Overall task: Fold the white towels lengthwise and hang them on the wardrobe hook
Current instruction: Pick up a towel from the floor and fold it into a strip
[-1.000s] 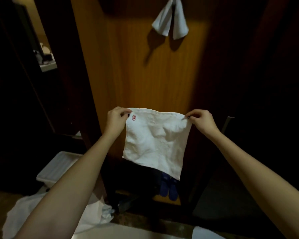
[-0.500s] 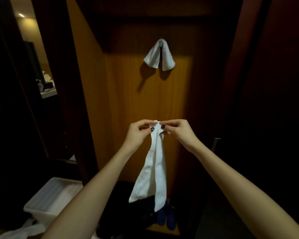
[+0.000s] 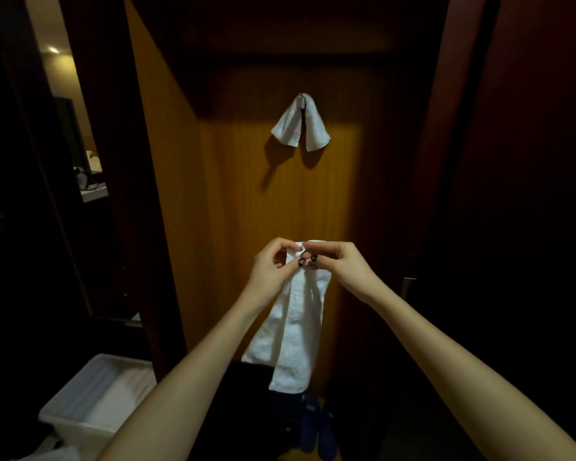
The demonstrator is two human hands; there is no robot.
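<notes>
A white towel (image 3: 293,331) hangs folded into a long narrow strip in front of the wooden wardrobe panel (image 3: 246,211). My left hand (image 3: 273,267) and my right hand (image 3: 343,264) pinch its top corners together, fingertips touching at the middle. Above them, a second white towel (image 3: 300,128) is draped over the metal hook (image 3: 300,100), its two ends hanging down either side.
A white plastic bin (image 3: 94,397) holding more white cloth stands on the floor at lower left. Dark blue slippers (image 3: 316,424) lie at the wardrobe's base. Dark wardrobe doors flank the panel on both sides, with a handle (image 3: 406,287) on the right.
The towel was spread flat between my hands a second ago; my hands have come together, folding it into a narrow strip. My view has tilted up, showing the hook.
</notes>
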